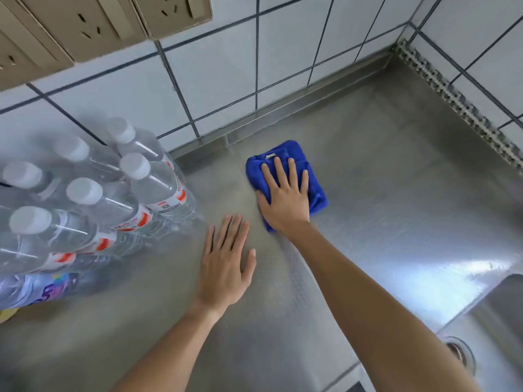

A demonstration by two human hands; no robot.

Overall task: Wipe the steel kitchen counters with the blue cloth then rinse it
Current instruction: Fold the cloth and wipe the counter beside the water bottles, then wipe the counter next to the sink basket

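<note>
A folded blue cloth (314, 179) lies flat on the steel counter (396, 193), near the back wall. My right hand (285, 196) presses down on the cloth with fingers spread and palm flat. My left hand (226, 264) rests flat on the bare counter just in front and to the left of the cloth, fingers apart, holding nothing. The near left edge of the cloth is hidden under my right palm.
A shrink-wrapped pack of water bottles (93, 199) stands on the counter at the left. A steel sink (492, 329) with its drain (461, 355) sits at the lower right. White tiled walls (226, 80) meet in the far right corner. Wall sockets (85, 26) hang at the upper left.
</note>
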